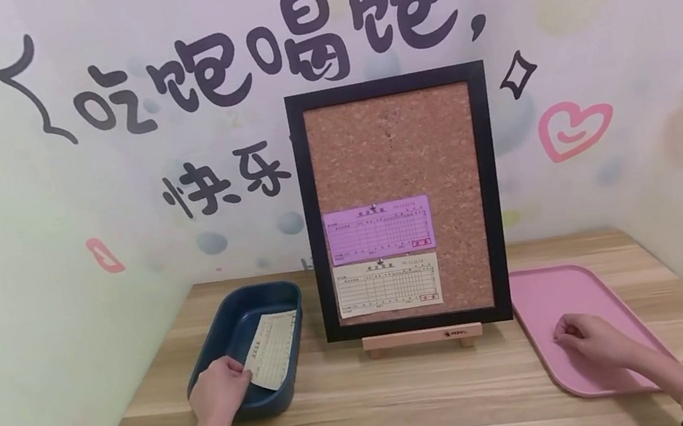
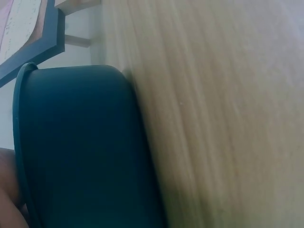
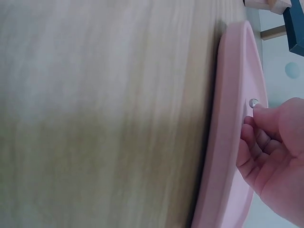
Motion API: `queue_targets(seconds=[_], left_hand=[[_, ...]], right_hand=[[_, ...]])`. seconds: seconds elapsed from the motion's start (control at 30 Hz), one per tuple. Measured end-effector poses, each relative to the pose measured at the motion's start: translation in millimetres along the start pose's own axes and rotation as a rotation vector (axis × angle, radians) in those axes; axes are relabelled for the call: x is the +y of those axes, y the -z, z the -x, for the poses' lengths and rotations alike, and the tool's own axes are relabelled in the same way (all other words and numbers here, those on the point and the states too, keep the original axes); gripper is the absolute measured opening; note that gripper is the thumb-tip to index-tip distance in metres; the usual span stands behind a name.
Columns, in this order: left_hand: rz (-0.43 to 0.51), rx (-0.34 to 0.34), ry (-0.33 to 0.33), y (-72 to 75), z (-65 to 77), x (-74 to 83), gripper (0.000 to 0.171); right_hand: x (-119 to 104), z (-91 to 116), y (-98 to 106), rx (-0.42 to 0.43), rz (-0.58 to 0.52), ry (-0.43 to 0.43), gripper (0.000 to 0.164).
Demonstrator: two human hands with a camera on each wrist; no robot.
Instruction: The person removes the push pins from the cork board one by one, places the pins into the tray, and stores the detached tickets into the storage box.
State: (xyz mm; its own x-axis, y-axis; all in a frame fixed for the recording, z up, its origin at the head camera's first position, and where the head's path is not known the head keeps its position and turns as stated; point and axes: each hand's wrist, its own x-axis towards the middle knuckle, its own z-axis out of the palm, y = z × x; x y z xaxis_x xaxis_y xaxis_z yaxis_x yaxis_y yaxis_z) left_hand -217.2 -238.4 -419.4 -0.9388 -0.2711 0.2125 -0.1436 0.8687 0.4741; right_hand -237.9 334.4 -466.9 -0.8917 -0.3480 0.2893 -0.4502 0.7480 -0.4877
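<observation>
Open wood (image 1: 422,400) separates blue bin (image 1: 271,404) and pink tray (image 1: 565,290); paper slip (image 1: 272,350) over bin's hollow, header left, long axis slanting away rightward, pinched by left hand (image 1: 218,390), right hand (image 1: 589,344) pinching silver-headed pin (image 3: 253,102) over tray.

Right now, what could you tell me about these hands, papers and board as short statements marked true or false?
1. The left hand holds a loose slip. True.
2. The purple slip is pinned below the cream slip. False: the purple slip is above the cream slip.
3. The right hand pinches a small shiny piece. True.
4. The corkboard lies flat. False: the corkboard stands on a wooden stand.
</observation>
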Motion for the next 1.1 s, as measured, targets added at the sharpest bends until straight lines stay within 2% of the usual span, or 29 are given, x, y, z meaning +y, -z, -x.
queue_targets(seconds=[0.23,0.6,0.83,1.1], left_hand=[[-0.040,0.006,-0.025,-3.5,-1.3,-1.1,0.009],[-0.104,-0.055,-0.070,0.9,-2.2,-3.0,0.015],[-0.121,-0.071,-0.086,3.8,-2.1,0.5,0.015],[-0.162,-0.085,-0.115,8.3,-0.6,1.4,0.020]], right_hand=[[4,-1,-2,0.012,0.013,0.057,0.015],[2,0,-1,-0.017,0.009,0.031,0.013],[3,-1,4,-0.036,-0.018,0.060,0.012],[5,-3,4,-0.085,-0.048,0.027,0.007]])
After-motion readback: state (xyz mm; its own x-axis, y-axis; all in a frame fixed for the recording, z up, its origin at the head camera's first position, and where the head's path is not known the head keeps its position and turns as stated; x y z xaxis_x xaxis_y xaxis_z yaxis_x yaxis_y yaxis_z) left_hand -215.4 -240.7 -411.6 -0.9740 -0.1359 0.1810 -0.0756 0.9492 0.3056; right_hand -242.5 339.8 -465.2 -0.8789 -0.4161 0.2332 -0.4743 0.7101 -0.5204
